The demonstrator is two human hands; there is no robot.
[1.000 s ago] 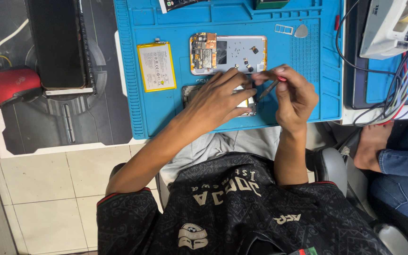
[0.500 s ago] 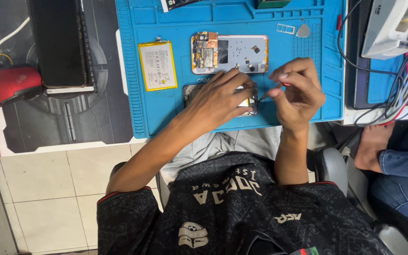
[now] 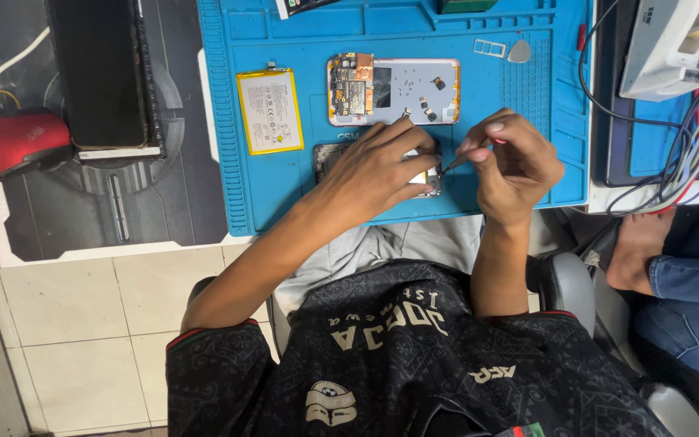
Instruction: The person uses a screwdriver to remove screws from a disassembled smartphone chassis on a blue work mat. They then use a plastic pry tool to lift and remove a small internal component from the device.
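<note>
On a blue silicone repair mat [image 3: 527, 97], the left hand [image 3: 374, 166] lies flat over a dark phone part [image 3: 327, 158], pinning it down. The right hand [image 3: 511, 162] pinches a thin tool [image 3: 456, 160], its tip at the part's right edge just beside the left fingers. Above them lies an opened phone body [image 3: 402, 91] with its circuit board exposed, and left of it a yellow-framed battery [image 3: 269, 111]. A SIM tray [image 3: 489, 48] and a grey pick [image 3: 519, 53] rest near the mat's upper right. A red mouse [image 3: 6, 146] sits far left.
</note>
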